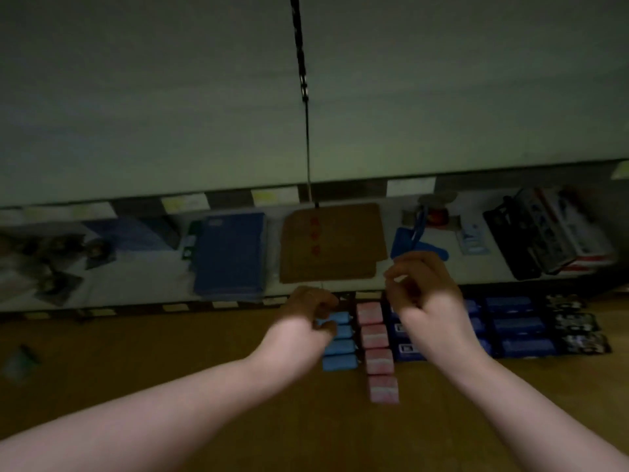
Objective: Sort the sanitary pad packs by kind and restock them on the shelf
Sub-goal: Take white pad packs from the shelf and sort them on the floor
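A person's left hand [311, 313] curls its fingers [325, 301] round the top light-blue soft pad pack [340, 317] at the head of a column of four like packs, laid out on a brown wooden surface [170, 369]; the dim, blurred view does not settle whether that is a shelf board or the floor. The right hand [422, 291] hovers above the rows with its fingers bent and thumb close to forefinger, and it cannot be told whether they pinch anything. Sorting looks largely done: a column of pink-and-white pad packs [376, 349] lies just beside the light-blue one, then dark-blue pad packs [517, 325] in several columns, then black patterned packs [578, 327] at the far right. The step in hand appears to be straightening or lifting the light-blue kind; the next move calls for a firm hold on the soft pack without nudging its pink neighbours. Behind, a white shelf [136, 298] carries a blue flat folder [231, 253], a brown cardboard sheet [332, 243] and a black-and-white printed box [551, 233], which crowd the space there. A black hanging cord [299, 63] dangles in front of the cardboard.
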{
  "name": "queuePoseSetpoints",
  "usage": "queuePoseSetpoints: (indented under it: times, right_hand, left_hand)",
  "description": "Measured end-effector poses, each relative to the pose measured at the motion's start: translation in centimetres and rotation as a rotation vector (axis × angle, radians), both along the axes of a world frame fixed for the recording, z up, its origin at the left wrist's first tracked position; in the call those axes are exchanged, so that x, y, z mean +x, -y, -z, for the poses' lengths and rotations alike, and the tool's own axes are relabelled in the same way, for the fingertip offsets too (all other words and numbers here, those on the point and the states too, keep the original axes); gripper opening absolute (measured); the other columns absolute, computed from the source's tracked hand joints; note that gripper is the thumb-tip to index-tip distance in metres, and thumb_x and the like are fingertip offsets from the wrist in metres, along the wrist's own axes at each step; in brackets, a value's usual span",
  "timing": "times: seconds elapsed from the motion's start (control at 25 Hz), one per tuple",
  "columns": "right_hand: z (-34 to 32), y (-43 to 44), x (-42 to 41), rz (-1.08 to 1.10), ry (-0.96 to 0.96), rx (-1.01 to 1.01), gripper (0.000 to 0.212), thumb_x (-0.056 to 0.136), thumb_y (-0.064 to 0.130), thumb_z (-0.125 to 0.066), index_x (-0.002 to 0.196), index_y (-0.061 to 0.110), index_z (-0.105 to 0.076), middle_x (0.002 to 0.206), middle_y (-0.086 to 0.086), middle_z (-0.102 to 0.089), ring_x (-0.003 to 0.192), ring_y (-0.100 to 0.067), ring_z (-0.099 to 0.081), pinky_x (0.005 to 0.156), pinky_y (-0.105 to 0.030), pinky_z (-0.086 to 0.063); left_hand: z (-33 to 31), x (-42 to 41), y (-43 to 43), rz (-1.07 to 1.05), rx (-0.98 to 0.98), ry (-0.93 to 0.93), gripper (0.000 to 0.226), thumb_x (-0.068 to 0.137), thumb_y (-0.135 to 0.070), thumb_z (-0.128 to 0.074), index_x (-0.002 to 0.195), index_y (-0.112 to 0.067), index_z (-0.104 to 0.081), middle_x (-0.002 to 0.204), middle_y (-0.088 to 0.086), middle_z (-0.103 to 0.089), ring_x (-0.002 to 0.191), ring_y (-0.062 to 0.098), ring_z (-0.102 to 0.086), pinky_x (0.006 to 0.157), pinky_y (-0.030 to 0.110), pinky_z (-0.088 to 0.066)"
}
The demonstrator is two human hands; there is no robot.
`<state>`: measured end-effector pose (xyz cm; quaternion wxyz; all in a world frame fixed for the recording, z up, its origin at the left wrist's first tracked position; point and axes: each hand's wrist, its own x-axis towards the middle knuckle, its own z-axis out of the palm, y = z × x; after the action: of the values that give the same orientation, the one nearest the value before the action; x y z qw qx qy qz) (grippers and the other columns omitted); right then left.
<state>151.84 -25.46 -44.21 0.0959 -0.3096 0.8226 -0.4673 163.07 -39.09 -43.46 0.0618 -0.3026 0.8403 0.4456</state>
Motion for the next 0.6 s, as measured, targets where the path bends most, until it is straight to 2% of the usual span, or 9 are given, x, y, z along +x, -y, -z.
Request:
queuePoseSetpoints:
  times: [0.08, 0.16, 0.32, 0.52, 0.6]
  right_hand:
    - [-6.6, 0.1, 0.5, -0.006, -0.001, -0.028, 0.015, 0.087, 0.006, -0.059, 0.084, 0.02, -0.057, 0.086, 0.007, -0.049, 0.068, -0.005, -0.053, 0.062, -0.004, -0.04]
    - [-11.7, 0.2, 1.1, -0.016, -0.046, -0.082, 0.009, 0.087, 0.006, -0.058, 0.085, 0.014, -0.06, 0.091, 0.009, -0.047, 0.074, -0.007, -0.053, 0.065, -0.006, -0.042]
    - [-19.6, 0.3, 2.7, 0.005, -0.143, -0.195, 0.008, 0.087, 0.001, -0.058, 0.083, 0.007, -0.061, 0.098, 0.012, -0.048, 0.073, -0.009, -0.053, 0.064, -0.011, -0.045]
    - [-27.7, 0.9, 4.9, -0.008, -0.272, -0.241, 0.01, 0.086, -0.001, -0.058, 0.083, 0.008, -0.061, 0.098, 0.011, -0.048, 0.073, -0.011, -0.055, 0.067, -0.017, -0.05]
    - [-30.9, 1.3, 5.9, -0.026, -0.323, -0.276, 0.009, 0.087, 0.0, -0.058, 0.085, 0.007, -0.061, 0.099, 0.01, -0.049, 0.073, -0.013, -0.055, 0.068, -0.024, -0.053]
  left_hand:
    - [-6.7, 0.3, 0.7, -0.002, -0.036, -0.067, 0.031, 0.091, -0.017, -0.054, 0.119, -0.028, -0.051, 0.106, -0.008, -0.055, 0.09, 0.006, -0.058, 0.072, 0.012, -0.049]
    - [-11.9, 0.8, 1.0, -0.007, -0.081, -0.146, 0.03, 0.091, -0.019, -0.055, 0.12, -0.026, -0.053, 0.111, -0.008, -0.054, 0.093, 0.001, -0.056, 0.075, 0.009, -0.047]
    - [-20.0, 2.3, 1.0, -0.035, -0.063, -0.278, 0.023, 0.09, -0.016, -0.056, 0.109, -0.029, -0.053, 0.107, -0.008, -0.054, 0.088, -0.003, -0.053, 0.065, -0.005, -0.041]
    - [-28.3, 5.6, 2.3, -0.053, -0.053, -0.439, 0.02, 0.09, -0.018, -0.057, 0.104, -0.032, -0.054, 0.102, -0.007, -0.057, 0.09, 0.002, -0.057, 0.065, 0.005, -0.046]
    - [-31.7, 6.7, 3.4, -0.052, -0.06, -0.519, 0.019, 0.09, -0.017, -0.057, 0.104, -0.03, -0.054, 0.1, -0.005, -0.057, 0.088, 0.004, -0.057, 0.065, 0.01, -0.048]
